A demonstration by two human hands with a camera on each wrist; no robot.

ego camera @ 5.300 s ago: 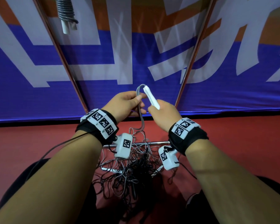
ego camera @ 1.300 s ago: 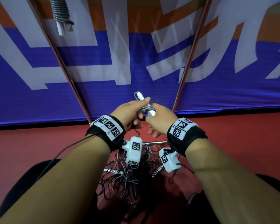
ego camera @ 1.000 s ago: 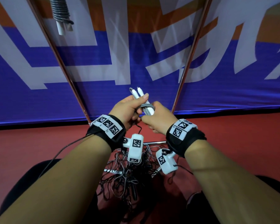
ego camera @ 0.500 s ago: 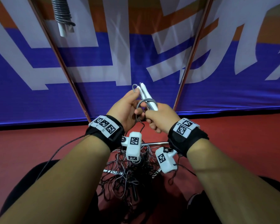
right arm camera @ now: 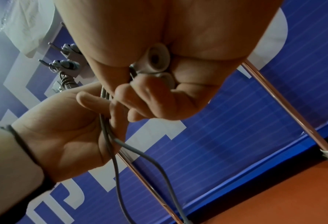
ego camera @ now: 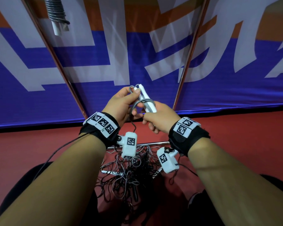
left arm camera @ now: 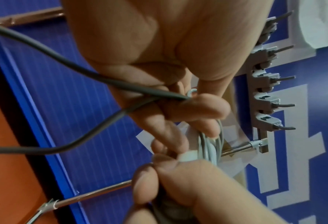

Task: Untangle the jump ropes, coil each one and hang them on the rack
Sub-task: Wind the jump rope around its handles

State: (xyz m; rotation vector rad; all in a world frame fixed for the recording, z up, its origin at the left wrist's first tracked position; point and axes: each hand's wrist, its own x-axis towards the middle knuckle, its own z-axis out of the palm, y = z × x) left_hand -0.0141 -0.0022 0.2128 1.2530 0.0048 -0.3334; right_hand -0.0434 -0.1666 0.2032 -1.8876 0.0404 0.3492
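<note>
1. My right hand (ego camera: pixel 157 117) was closed round the two white handles (ego camera: pixel 147 101) of the grey rope (ego camera: pixel 143 101), holding them side by side, tips pointing up and away from me.
2. My left hand (ego camera: pixel 121 105) pinched the grey cord near the handle tips, thumb on top. One loop of cord already lay round the handles; the slack ran down past my palm, and its far end was hidden from me.
3. Step in hand, by my reading: winding the cord round the handles to make the coil.
4. To do it well: keep the handles parallel and clamped; lay each turn just beside the last one, not crossing; keep light tension from the left pinch so turns don't slip off the tips.
5. Feed the slack slowly. The tangled pile (ego camera: pixel 129 176) of dark and grey ropes lay on the red floor (ego camera: pixel 39 147) below my wrists, and a snag there could pull the turns loose.
6. The rack (left arm camera: pixel 264 94), with its row of hooks, stood ahead against the blue banner (ego camera: pixel 88 98). One coiled rope (ego camera: pixel 56 12) hung at top left.
7. Risk: loose last turn unravels when hung, so tuck the end in.
</note>
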